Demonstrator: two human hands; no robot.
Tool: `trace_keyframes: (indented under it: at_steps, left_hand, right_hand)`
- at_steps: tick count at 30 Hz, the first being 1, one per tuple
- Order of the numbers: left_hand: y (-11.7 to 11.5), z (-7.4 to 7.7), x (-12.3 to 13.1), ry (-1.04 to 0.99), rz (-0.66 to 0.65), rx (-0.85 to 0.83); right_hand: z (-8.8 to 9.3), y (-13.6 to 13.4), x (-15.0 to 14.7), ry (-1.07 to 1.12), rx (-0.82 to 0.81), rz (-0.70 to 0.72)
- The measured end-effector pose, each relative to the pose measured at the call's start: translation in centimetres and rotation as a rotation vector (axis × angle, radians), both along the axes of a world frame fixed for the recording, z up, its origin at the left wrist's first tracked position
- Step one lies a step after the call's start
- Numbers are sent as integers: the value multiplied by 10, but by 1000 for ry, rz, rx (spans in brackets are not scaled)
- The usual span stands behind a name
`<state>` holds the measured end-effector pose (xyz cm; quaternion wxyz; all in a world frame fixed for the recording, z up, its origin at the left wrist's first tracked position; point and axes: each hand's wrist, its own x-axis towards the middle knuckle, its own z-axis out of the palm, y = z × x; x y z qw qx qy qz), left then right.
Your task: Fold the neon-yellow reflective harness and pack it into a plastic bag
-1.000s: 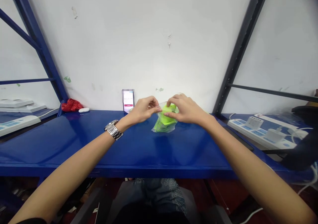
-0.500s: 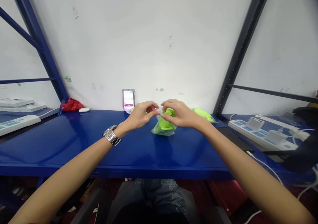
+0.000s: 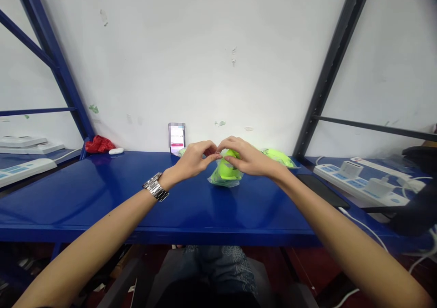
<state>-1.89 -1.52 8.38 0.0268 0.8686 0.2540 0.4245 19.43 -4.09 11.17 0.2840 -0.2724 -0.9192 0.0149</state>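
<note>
A clear plastic bag (image 3: 227, 177) with bright yellow-green, cloth-like contents stands on the blue table, tilted slightly. At its top edge my left hand (image 3: 197, 160) pinches the plastic between thumb and fingers. My right hand (image 3: 246, 157) is curled over the bag's upper right side, thumb in front, also gripping the top edge. The fingertips of both hands meet there and hide the bag's mouth. Around my left wrist is a metal watch (image 3: 155, 187).
Another bag of yellow-green material (image 3: 280, 156) lies behind my right wrist. A lit phone (image 3: 177, 139) leans on the wall. Red cloth (image 3: 99, 144) and a white case (image 3: 116, 151) lie at back left. On the right are a dark flat device (image 3: 321, 190) and a power strip (image 3: 358, 182).
My hands have come closer together, the right one shifting slightly left, so the fingertips now meet at the bag's top. The bag stays in nearly the same place.
</note>
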Motion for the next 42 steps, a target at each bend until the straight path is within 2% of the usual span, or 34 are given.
trace_keyframes:
  at_steps: [3, 8, 19, 23, 27, 31, 38, 42]
  left_hand:
    - [-1, -1, 0, 16, 14, 35]
    - [-2, -1, 0, 49, 53, 71]
    - [2, -4, -2, 3, 83, 10]
    - [4, -4, -4, 7, 71, -22]
    - [5, -3, -6, 80, 93, 80]
    - [2, -3, -5, 107, 87, 121]
    - [-4, -1, -4, 78, 72, 50]
    - [-5, 2, -3, 82, -4, -58]
  right_hand:
    - [3, 1, 3, -9, -4, 8]
    - [5, 4, 6, -26, 54, -97]
    - [11, 17, -5, -388, 325, -244]
    - [9, 19, -3, -311, 254, -202]
    - [11, 17, 1, -180, 169, -92]
    - [11, 15, -1, -135, 120, -46]
    - [6, 17, -3, -119, 140, -63]
    - [7, 16, -3, -92, 96, -37]
